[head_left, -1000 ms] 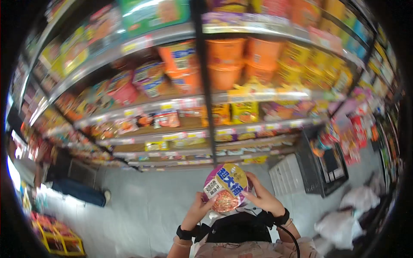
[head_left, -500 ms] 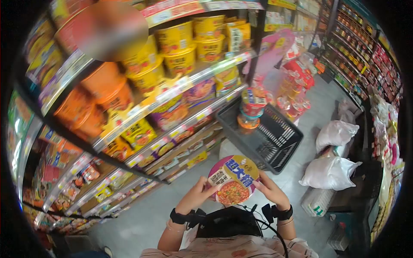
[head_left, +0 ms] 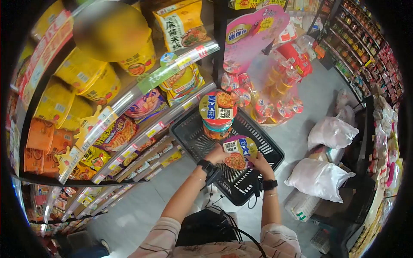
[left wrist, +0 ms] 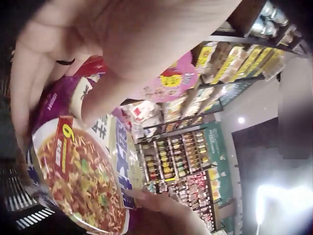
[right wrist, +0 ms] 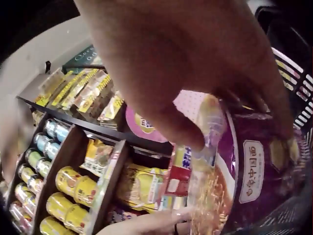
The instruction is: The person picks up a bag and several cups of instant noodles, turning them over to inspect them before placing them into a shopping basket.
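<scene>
A purple instant noodle bucket (head_left: 241,161) is held over the black shopping basket (head_left: 183,129), its printed lid facing up. My left hand (head_left: 214,155) grips its left side, the thumb lying over the lid. On the opposite side my right hand (head_left: 263,168) grips the edge of the bucket. In the left wrist view the lid of the noodle bucket (left wrist: 83,181) shows a noodle picture, and the right wrist view shows its purple side wall. A stack of noodle tubs (head_left: 218,107) with a red-rimmed lid on top stands in the basket's far left corner.
Shelves with yellow noodle tubs (head_left: 81,71) and bagged noodles (head_left: 150,105) rise along the left. Beyond the basket stand a pink display board (head_left: 254,32) and several wrapped cups (head_left: 262,109). White sacks (head_left: 318,178) lie on the floor at the right.
The view has swung right, and the basket now lies in front of me. Both hands have carried the noodle bucket from near my body out over the basket.
</scene>
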